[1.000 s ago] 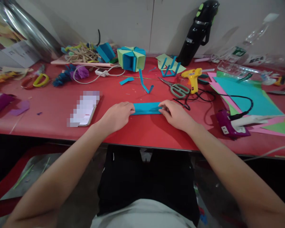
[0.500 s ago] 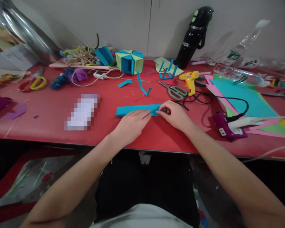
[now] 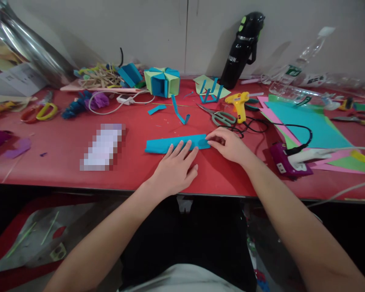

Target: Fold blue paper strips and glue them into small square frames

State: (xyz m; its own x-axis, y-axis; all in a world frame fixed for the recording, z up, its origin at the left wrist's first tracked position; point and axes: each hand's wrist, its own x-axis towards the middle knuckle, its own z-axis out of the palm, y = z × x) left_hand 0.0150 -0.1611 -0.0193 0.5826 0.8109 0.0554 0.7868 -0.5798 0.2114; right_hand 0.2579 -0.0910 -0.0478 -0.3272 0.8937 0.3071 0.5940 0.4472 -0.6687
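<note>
A long folded strip of blue paper (image 3: 159,145) lies flat on the red table (image 3: 134,170), near its front edge. My left hand (image 3: 176,168) rests on the strip's lower edge with its fingers spread. At the strip's right end, my right hand (image 3: 226,144) has thumb and forefinger curled in around the paper's end. Beyond the strip are thin blue paper pieces (image 3: 178,112), green-handled scissors (image 3: 222,119) and a yellow glue gun (image 3: 239,104).
A phone (image 3: 103,146) lies to the left. A blue-green paper box (image 3: 162,83), a black bottle (image 3: 240,52) and a plastic bottle (image 3: 301,61) stand behind. Coloured sheets (image 3: 304,121) and a purple power socket (image 3: 287,160) are at the right.
My left hand's fingers have spread apart, and the hand sits lower on the strip. The strip looks flatter. The whole view has shifted slightly.
</note>
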